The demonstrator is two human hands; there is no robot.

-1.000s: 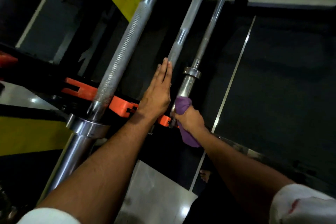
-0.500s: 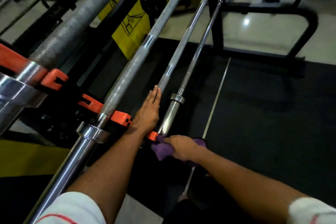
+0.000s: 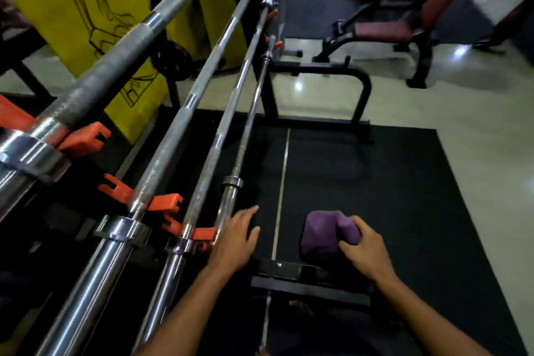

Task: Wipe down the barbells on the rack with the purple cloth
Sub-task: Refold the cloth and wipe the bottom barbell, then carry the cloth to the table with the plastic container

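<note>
Several steel barbells lie on orange rack hooks (image 3: 166, 203), running from lower left to upper middle. The thinnest barbell (image 3: 229, 196) is the rightmost, with a collar partway along it. My left hand (image 3: 235, 237) hovers beside this bar's sleeve, fingers spread, holding nothing. My right hand (image 3: 365, 248) is off to the right of the bars, over the black mat, and grips the bunched purple cloth (image 3: 320, 233). The cloth touches no bar.
A thick barbell (image 3: 95, 87) and two middle barbells (image 3: 173, 136) fill the left. A black rack foot (image 3: 309, 280) lies just below my hands. A black rubber mat (image 3: 375, 182) covers the floor. A black frame (image 3: 364, 89) and maroon benches (image 3: 384, 29) stand behind; a yellow banner (image 3: 57, 23) hangs at left.
My right hand has pulled the cloth off the thin bar's end and moved right. My left hand slid off the bars toward the thin bar's sleeve. The view tilted up.
</note>
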